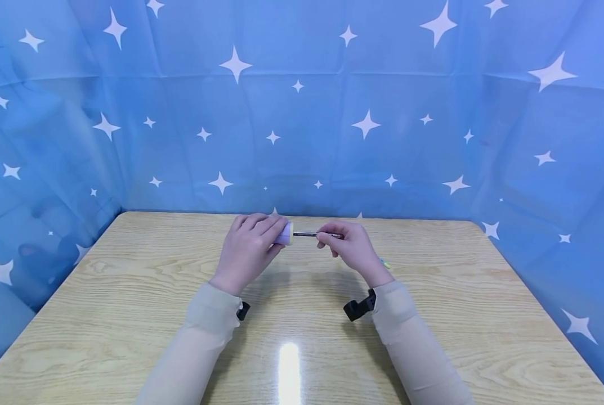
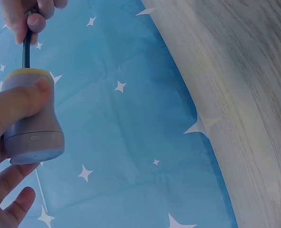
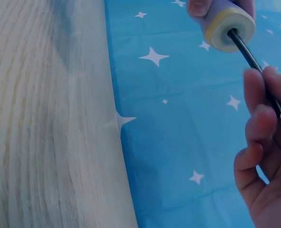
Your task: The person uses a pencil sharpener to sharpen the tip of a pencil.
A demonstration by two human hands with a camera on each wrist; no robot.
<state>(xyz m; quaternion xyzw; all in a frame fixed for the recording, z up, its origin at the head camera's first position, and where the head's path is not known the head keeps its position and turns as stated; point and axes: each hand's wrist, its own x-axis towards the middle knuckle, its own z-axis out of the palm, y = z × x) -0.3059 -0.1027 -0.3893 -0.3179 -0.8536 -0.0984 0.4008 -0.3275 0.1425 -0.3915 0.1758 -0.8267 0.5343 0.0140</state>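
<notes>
My left hand point(image 1: 248, 247) grips a lilac pencil sharpener point(image 2: 38, 123) with a yellow rim, its thumb across the body. The sharpener is held sideways above the far part of the table, its open end toward the right hand. A dark pencil point(image 3: 245, 53) has one end inside the sharpener's hole, so its tip is hidden. With thumb and fingertips, my right hand point(image 1: 349, 244) pinches the pencil's shaft a short way outside the sharpener. Behind the right wrist, a small blue and yellow object point(image 1: 385, 264) on the table is mostly covered.
The wood-grain table point(image 1: 129, 315) reaches back to a blue curtain point(image 1: 302, 146) with white stars, which also closes off both sides. Each wrist wears a dark camera mount point(image 1: 359, 306). A bright light reflection lies on the near part of the table.
</notes>
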